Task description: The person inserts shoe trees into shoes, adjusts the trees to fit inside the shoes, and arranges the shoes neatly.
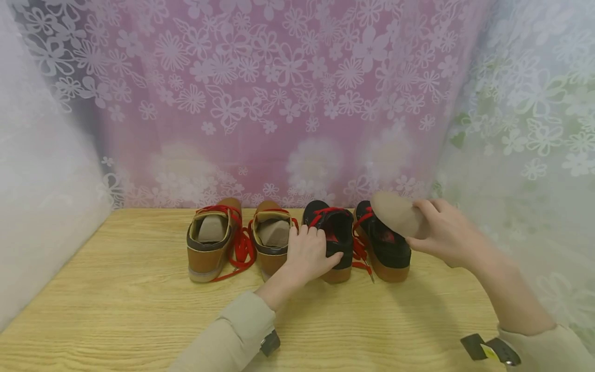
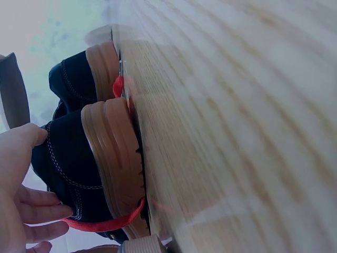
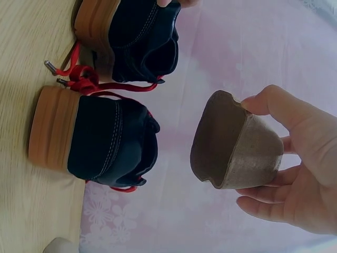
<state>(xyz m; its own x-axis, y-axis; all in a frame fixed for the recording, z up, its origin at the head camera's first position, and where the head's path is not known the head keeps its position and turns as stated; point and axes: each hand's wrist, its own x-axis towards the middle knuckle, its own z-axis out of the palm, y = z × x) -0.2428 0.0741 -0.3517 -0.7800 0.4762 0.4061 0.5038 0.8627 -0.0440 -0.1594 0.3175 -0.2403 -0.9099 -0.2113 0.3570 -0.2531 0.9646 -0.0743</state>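
My right hand (image 1: 446, 235) holds a beige moulded shoe insert (image 1: 397, 214) above the rightmost black shoe (image 1: 392, 261). In the right wrist view the thumb and fingers pinch the insert's sides, and its hollow end shows. The insert is apart from the shoe there. My left hand (image 1: 309, 253) grips the other black shoe (image 1: 339, 274) at its heel. In the left wrist view the thumb lies on the heel collar (image 2: 47, 129) and the fingers rest along the side. Both black shoes have red laces and tan soles, and the part of their insides in view shows no insert.
Two brown shoes (image 1: 204, 258) with red laces stand to the left, each with a beige insert (image 1: 211, 229) inside. Loose red laces (image 1: 241, 250) lie between the shoes on the wooden table (image 1: 116, 310). A flowered pink curtain (image 1: 279, 103) hangs behind.
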